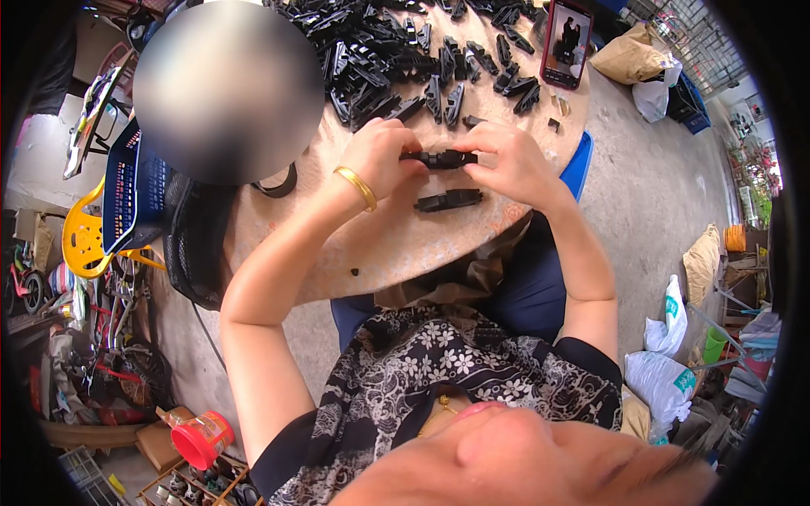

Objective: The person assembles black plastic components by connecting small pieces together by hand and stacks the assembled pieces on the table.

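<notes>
Over the near part of the round table (337, 261), my left hand (381, 156) and my right hand (510, 165) hold a slim black plastic part (442, 158) between them. The left fingers pinch one end and the right fingers the other; it lies about level. A second black plastic part (449, 200) rests on the tabletop just below my hands. Beyond them spreads a large heap of similar black plastic parts (363, 72), with some loose ones nearer my fingers. How the held part is built is too small to tell.
A phone (565, 46) with a lit screen stands at the far right of the table. A black ring-shaped strip (278, 181) lies left of my wrist. Left of the table are a blue basket (135, 190) and a yellow stool (83, 232). White sacks (662, 388) sit on the right floor.
</notes>
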### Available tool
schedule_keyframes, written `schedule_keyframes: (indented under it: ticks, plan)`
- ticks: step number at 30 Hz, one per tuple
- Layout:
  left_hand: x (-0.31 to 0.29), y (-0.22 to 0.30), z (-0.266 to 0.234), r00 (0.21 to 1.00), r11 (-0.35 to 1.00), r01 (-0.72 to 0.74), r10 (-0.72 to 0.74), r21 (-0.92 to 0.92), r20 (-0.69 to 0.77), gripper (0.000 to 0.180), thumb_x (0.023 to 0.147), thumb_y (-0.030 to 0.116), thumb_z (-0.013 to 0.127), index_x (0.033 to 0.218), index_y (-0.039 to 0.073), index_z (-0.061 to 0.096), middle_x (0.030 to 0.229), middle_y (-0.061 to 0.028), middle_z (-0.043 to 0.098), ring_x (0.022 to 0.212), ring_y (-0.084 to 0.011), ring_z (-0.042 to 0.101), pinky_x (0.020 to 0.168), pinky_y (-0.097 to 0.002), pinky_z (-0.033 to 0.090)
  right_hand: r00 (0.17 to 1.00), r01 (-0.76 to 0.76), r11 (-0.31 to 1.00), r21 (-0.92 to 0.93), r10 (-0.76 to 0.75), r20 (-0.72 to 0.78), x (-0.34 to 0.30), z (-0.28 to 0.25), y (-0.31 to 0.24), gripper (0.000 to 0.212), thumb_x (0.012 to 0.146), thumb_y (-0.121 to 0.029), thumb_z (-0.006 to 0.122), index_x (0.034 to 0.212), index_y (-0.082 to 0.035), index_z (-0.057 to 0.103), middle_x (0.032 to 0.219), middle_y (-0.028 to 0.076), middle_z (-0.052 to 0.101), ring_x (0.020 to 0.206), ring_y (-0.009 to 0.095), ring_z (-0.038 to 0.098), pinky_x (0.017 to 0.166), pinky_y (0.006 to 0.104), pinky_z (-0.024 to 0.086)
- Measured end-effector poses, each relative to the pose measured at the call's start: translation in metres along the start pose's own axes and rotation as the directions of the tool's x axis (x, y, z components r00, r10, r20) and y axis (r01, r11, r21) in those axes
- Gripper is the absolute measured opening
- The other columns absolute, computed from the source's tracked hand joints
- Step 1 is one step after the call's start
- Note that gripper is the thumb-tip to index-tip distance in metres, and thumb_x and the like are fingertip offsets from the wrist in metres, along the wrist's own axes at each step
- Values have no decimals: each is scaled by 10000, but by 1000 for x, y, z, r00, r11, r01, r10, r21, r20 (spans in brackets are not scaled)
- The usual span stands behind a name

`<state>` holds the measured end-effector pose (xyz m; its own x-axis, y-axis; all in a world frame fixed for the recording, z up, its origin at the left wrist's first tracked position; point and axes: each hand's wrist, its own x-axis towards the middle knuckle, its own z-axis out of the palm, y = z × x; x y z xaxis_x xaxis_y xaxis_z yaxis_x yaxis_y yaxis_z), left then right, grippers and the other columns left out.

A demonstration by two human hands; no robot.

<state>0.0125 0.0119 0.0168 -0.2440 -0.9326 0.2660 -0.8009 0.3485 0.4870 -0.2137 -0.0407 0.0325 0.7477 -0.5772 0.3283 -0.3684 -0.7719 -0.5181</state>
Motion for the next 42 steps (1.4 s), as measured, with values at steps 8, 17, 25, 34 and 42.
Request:
schedule_keyframes:
  ticks: [8,17,25,34,42]
  plan:
    - [3,-2,5,997,997,-80,80,-21,-1,217,638,143,791,792,37,681,761,-87,602,779,-254,585,693,-342,481,995,100,990,-103,-99,11,8,6,-1,189,704,-125,667,871,-40,694,796,99,600,822,281,570,728,375,475]
    - [7,11,-6,916,968,70,32,-239,400,272,705,253,792,790,34,656,753,-77,584,705,-241,586,638,-337,481,996,58,991,123,-66,59,17,4,20,180,783,-215,681,866,-57,701,791,110,631,750,261,598,678,346,475]
    - [14,-18,4,943,966,64,24,251,-332,226,722,191,746,885,81,634,940,-84,577,881,-293,561,781,-389,469,928,-354,837,-416,260,-267,72,-3,75,245,817,-227,642,1001,-69,676,958,142,673,878,295,644,768,388,508]
    - [2,10,15,982,990,-131,136,47,-128,106,783,83,642,882,53,620,895,-94,580,815,-286,606,722,-385,506,930,-206,979,-3,194,-312,47,-15,49,253,828,-110,589,1064,-49,658,897,111,683,716,159,632,688,282,504]
    - [1,4,6,999,999,-43,43,-10,14,348,758,30,622,1091,127,645,1048,-139,563,967,-318,562,826,-380,481,947,-315,707,634,277,161,5,0,11,327,861,-39,602,1182,18,583,920,46,636,752,78,571,687,226,485]
